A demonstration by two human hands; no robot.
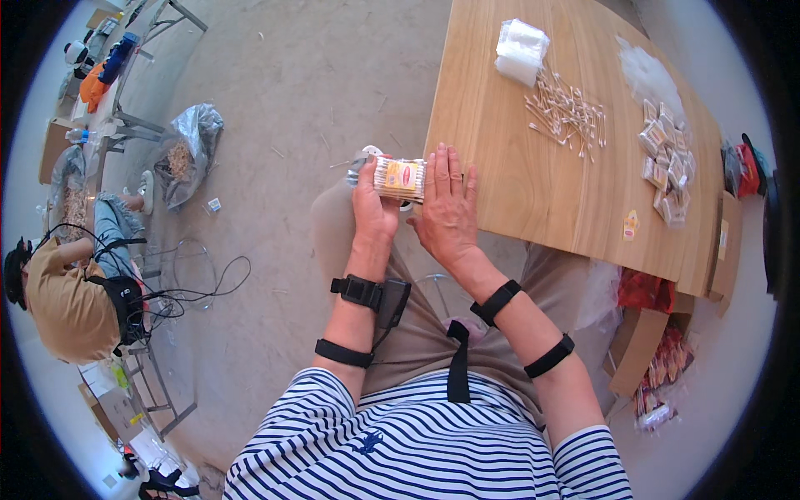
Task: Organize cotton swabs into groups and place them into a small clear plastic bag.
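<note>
My left hand (372,210) is closed around a small pack of cotton swabs (403,176) with a yellow and red label, held above my lap beside the table's near left corner. Swab tips line up along the pack's sides. My right hand (447,200) lies flat with fingers stretched out, its edge against the right end of the pack. Part of the pack is covered by my left thumb and palm. On the wooden table (508,183) beyond are loose cotton swabs (568,115) in a scattered pile and a stack of clear plastic bags (522,52).
Several filled swab packs (667,162) are heaped at the table's right, near crumpled clear plastic (650,75). A yellow label card (631,225) lies closer. Cardboard boxes (646,346) stand below right. At left, a person (75,300) sits near a plastic bag of swabs (185,158) and cables.
</note>
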